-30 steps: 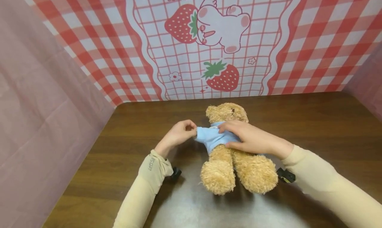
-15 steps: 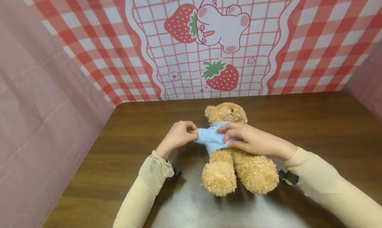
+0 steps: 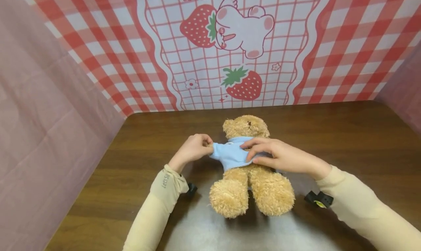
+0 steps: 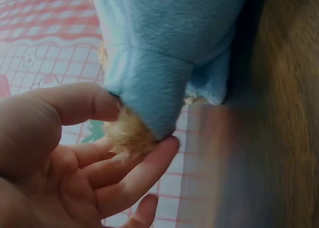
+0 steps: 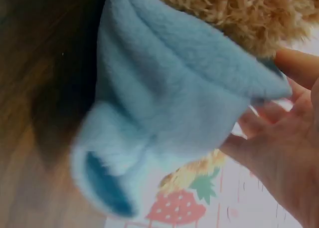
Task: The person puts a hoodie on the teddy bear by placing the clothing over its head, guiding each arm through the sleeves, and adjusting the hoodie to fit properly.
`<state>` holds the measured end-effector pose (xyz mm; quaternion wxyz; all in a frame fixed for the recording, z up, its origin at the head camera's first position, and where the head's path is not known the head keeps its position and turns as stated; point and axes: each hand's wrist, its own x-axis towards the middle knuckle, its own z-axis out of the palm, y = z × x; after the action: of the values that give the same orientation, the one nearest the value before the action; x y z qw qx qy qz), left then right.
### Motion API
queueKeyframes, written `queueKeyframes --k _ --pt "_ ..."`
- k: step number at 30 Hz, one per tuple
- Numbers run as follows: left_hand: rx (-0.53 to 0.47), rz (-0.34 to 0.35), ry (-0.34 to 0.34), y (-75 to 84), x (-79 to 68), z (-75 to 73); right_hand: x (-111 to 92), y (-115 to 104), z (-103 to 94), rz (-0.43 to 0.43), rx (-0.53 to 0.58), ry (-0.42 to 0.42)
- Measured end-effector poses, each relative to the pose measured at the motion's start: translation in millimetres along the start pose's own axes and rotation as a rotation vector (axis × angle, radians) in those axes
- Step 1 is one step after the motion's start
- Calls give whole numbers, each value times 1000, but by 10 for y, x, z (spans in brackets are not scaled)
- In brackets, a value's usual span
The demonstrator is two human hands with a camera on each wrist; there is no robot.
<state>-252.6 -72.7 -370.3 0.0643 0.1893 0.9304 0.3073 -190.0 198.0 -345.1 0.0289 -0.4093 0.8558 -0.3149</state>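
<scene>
A tan teddy bear in a light blue fleece shirt lies on its back, feet toward me. My left hand pinches the furry paw poking out of the left-side sleeve, thumb on one side and fingers on the other. Over the front of the shirt, my right hand holds the lower hem between thumb and bent fingers. In the right wrist view, the other sleeve hangs with a dark opening and no paw visible in it. The right hand hides part of the chest.
A brown wooden table bears the bear. Behind it hangs a red-and-white checked cloth with strawberries, and a pink curtain closes the left side. Dark wrist devices sit under both sleeves.
The bear has shifted left, its legs and feet most clearly. My left hand keeps its pinch and moves slightly left. My right hand's fingers have spread and bent at the shirt front.
</scene>
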Motion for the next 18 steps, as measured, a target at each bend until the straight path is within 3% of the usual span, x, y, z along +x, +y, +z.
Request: queueKeyframes --k 4,7,9,15,18 --pt "-34 3 -64 -48 -5 -29 -130 87 -67 175 44 152" --pt "-31 6 -93 -70 -21 -62 -222 177 -136 318 40 201" --pt "-15 2 -115 -86 -32 -85 -281 233 -177 388 22 170" --pt "47 -7 -164 -98 -53 -123 -388 340 -223 515 33 -37" --pt "94 -2 -196 -45 -86 -137 -409 345 -213 555 47 -51"
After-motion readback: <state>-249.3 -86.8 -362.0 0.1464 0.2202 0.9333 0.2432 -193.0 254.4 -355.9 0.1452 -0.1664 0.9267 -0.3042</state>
